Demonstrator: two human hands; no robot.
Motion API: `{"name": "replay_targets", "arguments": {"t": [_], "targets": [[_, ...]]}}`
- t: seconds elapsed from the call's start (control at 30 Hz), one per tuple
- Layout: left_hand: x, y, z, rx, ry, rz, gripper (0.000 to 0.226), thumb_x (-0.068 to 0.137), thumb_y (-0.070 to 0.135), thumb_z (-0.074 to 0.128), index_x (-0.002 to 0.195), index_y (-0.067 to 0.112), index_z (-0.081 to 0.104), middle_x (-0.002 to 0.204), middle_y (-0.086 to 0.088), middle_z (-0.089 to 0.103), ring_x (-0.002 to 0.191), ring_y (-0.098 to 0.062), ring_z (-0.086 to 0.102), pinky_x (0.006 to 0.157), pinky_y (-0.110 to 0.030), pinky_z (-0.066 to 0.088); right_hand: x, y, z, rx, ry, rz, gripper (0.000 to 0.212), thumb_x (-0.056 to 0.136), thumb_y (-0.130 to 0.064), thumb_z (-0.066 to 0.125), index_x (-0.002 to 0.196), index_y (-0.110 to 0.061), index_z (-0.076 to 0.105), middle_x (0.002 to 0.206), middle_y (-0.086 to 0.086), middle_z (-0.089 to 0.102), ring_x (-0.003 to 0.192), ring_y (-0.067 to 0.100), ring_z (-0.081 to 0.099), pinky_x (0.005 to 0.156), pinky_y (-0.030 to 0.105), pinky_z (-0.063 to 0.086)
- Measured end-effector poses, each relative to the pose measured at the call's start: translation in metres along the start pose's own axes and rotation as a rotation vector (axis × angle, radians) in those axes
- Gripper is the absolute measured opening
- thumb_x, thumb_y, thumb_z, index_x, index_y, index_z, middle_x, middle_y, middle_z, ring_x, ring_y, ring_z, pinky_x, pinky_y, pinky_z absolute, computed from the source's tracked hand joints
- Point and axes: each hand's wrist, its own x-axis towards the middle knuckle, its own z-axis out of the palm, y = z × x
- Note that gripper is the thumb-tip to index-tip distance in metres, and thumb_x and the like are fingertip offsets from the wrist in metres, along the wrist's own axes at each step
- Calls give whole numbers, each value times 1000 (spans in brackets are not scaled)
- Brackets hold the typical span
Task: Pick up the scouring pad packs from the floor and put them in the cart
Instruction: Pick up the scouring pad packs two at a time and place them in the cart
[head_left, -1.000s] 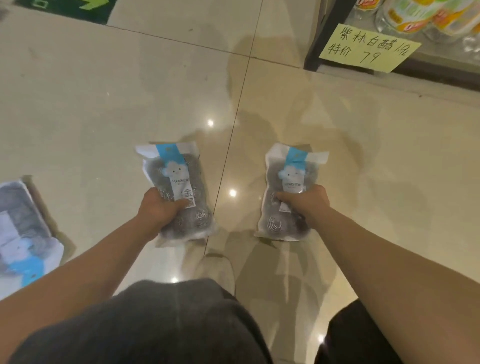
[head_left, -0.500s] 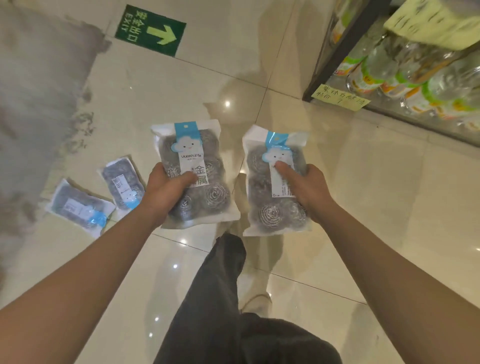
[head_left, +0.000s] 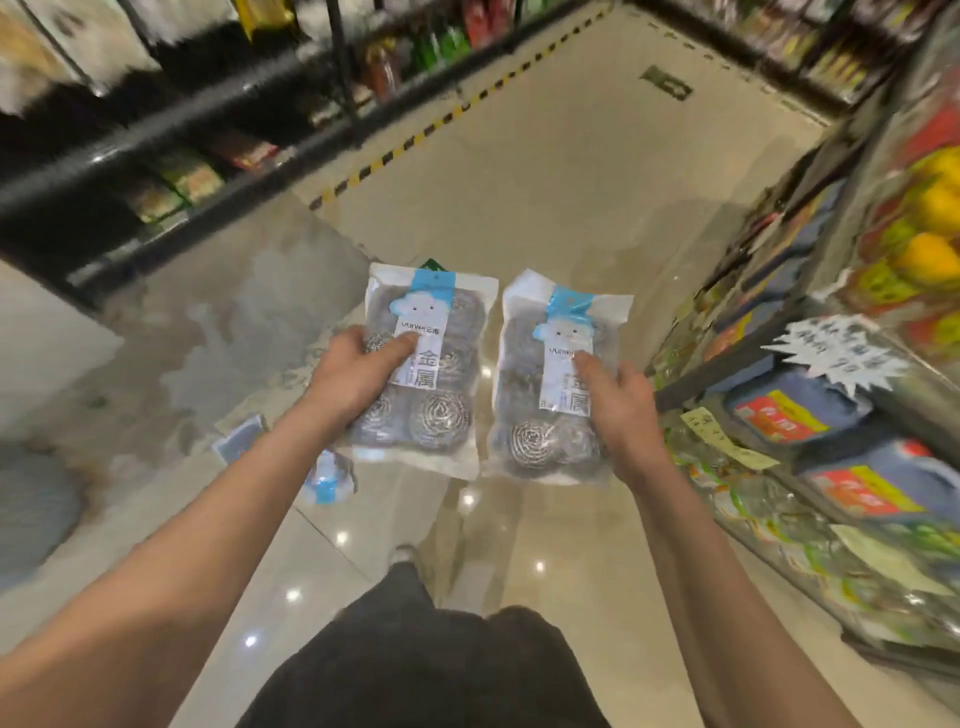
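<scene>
We stand in a shop aisle, arms stretched forward, a scouring pad pack in each hand. Our left hand (head_left: 358, 371) grasps the left pack (head_left: 423, 364) by its left edge, thumb lying across the front label. Our right hand (head_left: 618, 402) grasps the right pack (head_left: 553, 379) by its right edge, thumb on its label. Both packs are held face up, side by side, well above the tiled floor (head_left: 571, 171).

Each pack is a flat clear plastic pouch with white sealed borders and a blue paper header bearing a cloud-face drawing. Inside lie round coils of shiny steel wire, springy-looking and bunched.

We judge the pickup of these two done and the carry begun. No cart is in view, so the next move calls for finding it. Two more packs (head_left: 327, 480) remain on the floor near our left forearm, blurred.
</scene>
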Motion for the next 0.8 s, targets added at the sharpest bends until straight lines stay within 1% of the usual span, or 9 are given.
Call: {"name": "replay_targets", "arguments": {"t": [0.07, 0.2, 0.27, 0.37, 0.5, 0.57, 0.63, 0.7, 0.8], "targets": [[-15, 22, -26, -21, 76, 4, 56, 74, 65, 72, 109, 21, 73, 99, 3, 78, 93, -20, 74, 91, -39, 58, -4, -31, 10, -3, -61, -25, 32, 85, -46, 73, 98, -17, 69, 100, 7, 79, 99, 29, 76, 92, 56, 59], [-55, 43, -71, -100, 252, 17, 38, 84, 51, 74, 96, 15, 74, 87, 2, 79, 78, -15, 75, 72, -29, 57, -1, -74, 38, -18, -240, -137, 46, 75, -54, 72, 101, -16, 71, 97, 4, 81, 93, 25, 78, 92, 57, 59], [-87, 39, -92, -169, 393, -10, 39, 81, 52, 75, 98, 16, 75, 90, 2, 81, 82, -17, 77, 83, -39, 61, -4, -89, 61, -25, -372, -164, 46, 75, -56, 74, 102, -19, 70, 99, 3, 81, 95, 24, 77, 93, 57, 59], [-142, 12, -117, -257, 610, -62, 35, 85, 47, 75, 103, 17, 74, 95, 2, 80, 87, -17, 77, 86, -41, 61, -24, -100, 100, -44, -619, -159, 17, 99, -33, 68, 108, -20, 63, 111, 7, 77, 91, 19, 75, 83, 42, 62], [-221, -47, -144, -384, 857, -135, 27, 86, 40, 78, 98, 17, 72, 96, -3, 80, 88, -21, 76, 85, -43, 60, -78, -95, 165, -116, -915, -187, 26, 101, -22, 65, 124, -11, 57, 111, 9, 76, 82, 11, 77, 64, 27, 62], [-267, -82, -154, -446, 959, -179, 45, 78, 53, 78, 103, 17, 72, 96, -2, 80, 89, -22, 77, 88, -48, 60, -117, -84, 196, -179, -1020, -212, 26, 100, -21, 67, 122, -9, 58, 106, 8, 76, 75, 4, 76, 58, 20, 58], [-315, -116, -164, -539, 1061, -231, 54, 74, 57, 77, 108, 16, 73, 95, 0, 81, 88, -22, 78, 88, -51, 60, -167, -71, 226, -241, -1130, -234, 25, 98, -21, 71, 118, -11, 60, 105, 8, 77, 75, 5, 76, 58, 19, 58], [-361, -149, -174, -625, 1174, -288, 41, 84, 46, 79, 108, 13, 74, 92, 0, 82, 84, -21, 79, 88, -50, 60, -219, -58, 258, -293, -1262, -262, 25, 96, -22, 73, 114, -12, 60, 100, 5, 78, 75, 6, 77, 57, 21, 58], [-422, -197, -195, -742, 1351, -312, 36, 85, 42, 79, 106, 12, 74, 89, -3, 82, 81, -24, 78, 84, -47, 61, -300, -39, 308, -386, -1414, -310, 33, 91, -29, 78, 114, -13, 61, 103, 8, 79, 88, 18, 78, 76, 42, 64]]}}
